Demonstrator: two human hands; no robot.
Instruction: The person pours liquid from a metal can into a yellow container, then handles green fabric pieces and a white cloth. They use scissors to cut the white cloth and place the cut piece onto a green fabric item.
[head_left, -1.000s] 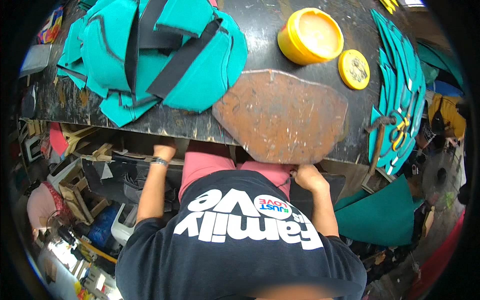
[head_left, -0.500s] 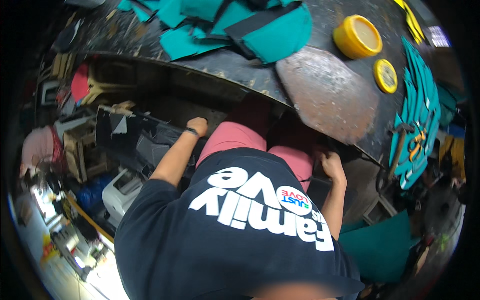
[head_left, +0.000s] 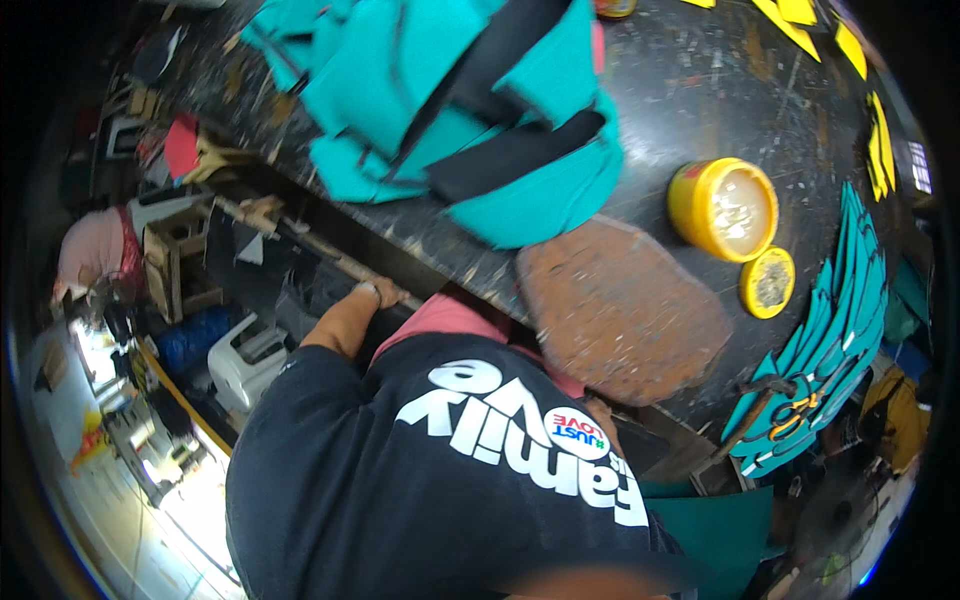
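My left hand (head_left: 375, 293) reaches under the front edge of the black worktable (head_left: 700, 90), against a wooden rail; its fingers are hidden in the shadow. My right hand is out of sight behind my dark shirt and the table edge. On the table lie teal fabric pieces with black straps (head_left: 470, 110). A worn brown board (head_left: 620, 310) sits close to my chest. Beyond it stand an open yellow tin (head_left: 722, 208) and its yellow lid (head_left: 767, 282).
A fanned stack of teal cut pieces (head_left: 830, 350) lies at the table's right end, with yellow-handled scissors (head_left: 790, 420) on it. Yellow cut shapes (head_left: 800, 15) lie at the far right. On the floor to the left are a white plastic stool (head_left: 245, 355) and wooden crates (head_left: 175, 250).
The view has swung, so the table now runs diagonally. My left hand stays under the table edge. My right hand, seen earlier at the edge below the board, is now hidden.
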